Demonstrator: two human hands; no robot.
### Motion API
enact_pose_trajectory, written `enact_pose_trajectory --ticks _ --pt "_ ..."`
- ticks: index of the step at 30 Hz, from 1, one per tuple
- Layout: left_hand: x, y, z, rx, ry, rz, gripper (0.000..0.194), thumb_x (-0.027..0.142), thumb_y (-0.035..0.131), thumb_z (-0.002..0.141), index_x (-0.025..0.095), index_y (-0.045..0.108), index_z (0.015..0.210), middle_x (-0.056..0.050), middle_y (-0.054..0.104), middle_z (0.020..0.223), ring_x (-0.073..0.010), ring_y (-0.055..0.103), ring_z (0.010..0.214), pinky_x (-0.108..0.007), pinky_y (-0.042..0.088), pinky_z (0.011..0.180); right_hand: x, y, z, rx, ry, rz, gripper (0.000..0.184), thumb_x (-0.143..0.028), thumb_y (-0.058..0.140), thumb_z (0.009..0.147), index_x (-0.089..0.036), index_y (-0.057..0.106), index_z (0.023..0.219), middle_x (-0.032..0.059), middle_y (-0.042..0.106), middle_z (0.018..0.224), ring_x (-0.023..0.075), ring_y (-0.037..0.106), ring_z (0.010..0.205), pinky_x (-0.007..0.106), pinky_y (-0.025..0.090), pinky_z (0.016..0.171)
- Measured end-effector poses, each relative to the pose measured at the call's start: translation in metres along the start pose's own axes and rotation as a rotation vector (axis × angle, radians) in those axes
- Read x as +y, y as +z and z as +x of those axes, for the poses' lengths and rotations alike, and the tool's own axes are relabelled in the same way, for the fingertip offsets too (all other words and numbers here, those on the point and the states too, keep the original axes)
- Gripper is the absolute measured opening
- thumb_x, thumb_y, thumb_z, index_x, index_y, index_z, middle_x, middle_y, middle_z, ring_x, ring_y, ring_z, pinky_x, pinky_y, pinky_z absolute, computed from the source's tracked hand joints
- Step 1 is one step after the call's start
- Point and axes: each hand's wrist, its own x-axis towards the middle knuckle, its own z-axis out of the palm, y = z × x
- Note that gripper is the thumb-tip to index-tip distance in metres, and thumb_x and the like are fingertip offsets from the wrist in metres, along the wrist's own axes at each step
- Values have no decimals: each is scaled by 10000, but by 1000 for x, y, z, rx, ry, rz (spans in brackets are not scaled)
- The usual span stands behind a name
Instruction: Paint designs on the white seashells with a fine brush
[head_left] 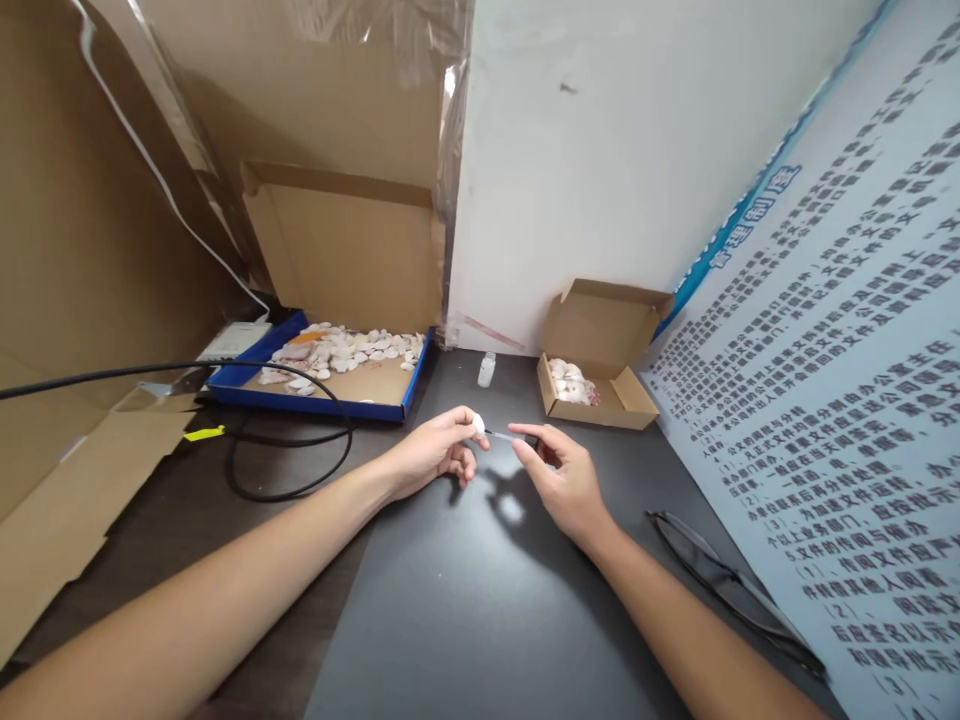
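Observation:
My left hand (442, 449) pinches a small white shell (478, 425) between thumb and fingertips, its other fingers curled below. My right hand (559, 474) is closed on a thin brush (501, 435) with a pale shaft and a dark tip. That tip points left and meets the shell's edge, or lies very close to it. Behind both hands a small clear bottle (487, 371) with whitish contents stands upright on the dark mat (450, 620). No cap shows on it.
At back left, a blue-rimmed cardboard box (375, 410) holds many pale shells (360, 348). A smaller open box (600, 412) with shells stands back right. Black glasses (735, 590) lie right, beside a printed sheet (855, 400). A black cable (289, 494) loops at left.

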Motion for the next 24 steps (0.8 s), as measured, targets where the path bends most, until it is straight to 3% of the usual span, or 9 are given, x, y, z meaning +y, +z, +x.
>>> enact_pose_trajectory --ticks 6,11,13,18,24 --pt "0 -2 -1 -13 -6 4 202 314 570 875 160 443 903 -51 610 963 -80 572 500 -219 456 455 -1 -2 0 18 31 8 485 -513 515 822 -155 682 1102 19 433 661 -37 337 577 77 291 565" --pt "-4 -4 2 -6 -9 4 216 317 592 863 156 464 927 -57 621 979 -69 556 478 -210 453 437 1 -1 1 -32 49 144 580 -551 507 804 -127 537 1199 -13 353 616 -26 320 551 81 296 541" --pt "-4 -5 3 -13 -6 6 207 314 584 869 154 467 930 -57 624 982 -66 553 476 -207 453 438 2 1 1 -51 50 164 553 -557 511 794 -108 506 1116 -20 344 608 -25 317 546 81 294 534" --pt "-5 -4 3 -5 3 38 195 321 557 887 153 467 926 -68 631 1014 -69 554 468 -209 442 434 2 0 3 42 95 127 481 -556 504 786 -100 453 930 -26 306 595 -31 279 533 77 253 512" --pt "-7 -3 3 -5 15 40 196 324 557 889 155 465 927 -47 627 961 -71 554 479 -218 459 460 -1 2 1 -74 84 183 512 -589 486 780 -103 431 933 -22 342 613 -26 299 530 84 262 502"
